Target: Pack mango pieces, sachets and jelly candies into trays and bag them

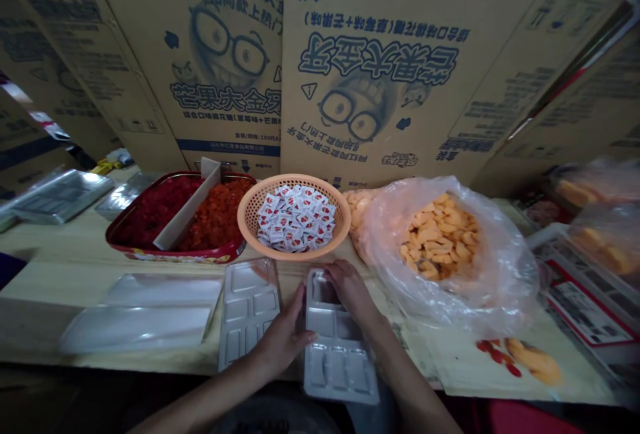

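Note:
A clear plastic compartment tray lies tilted at the table's front edge, its near end jutting past the edge. My left hand grips its left side, thumb on the rim and fingers along the outside. Curled over the far right corner, by the top compartment, is my right hand; its fingertips are partly hidden. The tray's compartments look bare. Just left of it, a similar compartment tray rests flat on the table.
Behind the trays stands an orange basket of small white sachets. A red tin with a cardboard divider holds red and orange pieces. Right is a plastic bag of orange candies. Clear plastic sheets lie left; cardboard boxes wall the back.

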